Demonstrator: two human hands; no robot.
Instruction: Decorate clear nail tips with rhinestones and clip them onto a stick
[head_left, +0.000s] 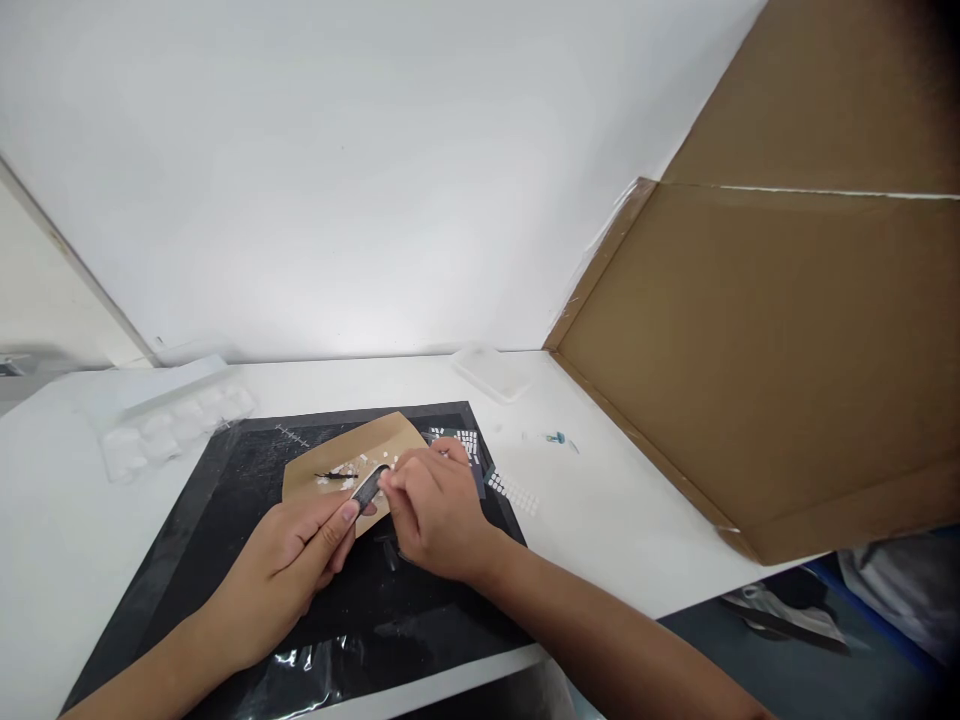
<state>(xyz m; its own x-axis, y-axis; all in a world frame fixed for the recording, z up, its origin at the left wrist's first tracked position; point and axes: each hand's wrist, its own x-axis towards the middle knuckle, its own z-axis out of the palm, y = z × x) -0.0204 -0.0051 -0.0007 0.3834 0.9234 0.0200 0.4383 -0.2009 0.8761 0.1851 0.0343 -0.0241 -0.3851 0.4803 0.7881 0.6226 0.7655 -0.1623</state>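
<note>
My left hand point(315, 545) pinches a small, dark, elongated piece with a light rim point(368, 489) between thumb and fingers. Close against its upper right end, the fingertips of my right hand point(439, 500) are pressed together; what they hold, if anything, is too small to make out. Beneath both hands lies a sheet of brown paper point(311, 480), scattered with small white bits point(349, 468) and a thin dark strip point(336, 476). Sheets of small white pads, one on a dark backing point(469, 440) and one on a clear backing point(514, 493), lie to the right.
A black mat point(217, 530) covers the front of the white table point(600, 520). Clear plastic packaging point(176, 425) lies at the left, a translucent tray point(491, 372) at the back and a small teal item point(556, 438) at the right. A cardboard panel point(765, 350) borders the right side.
</note>
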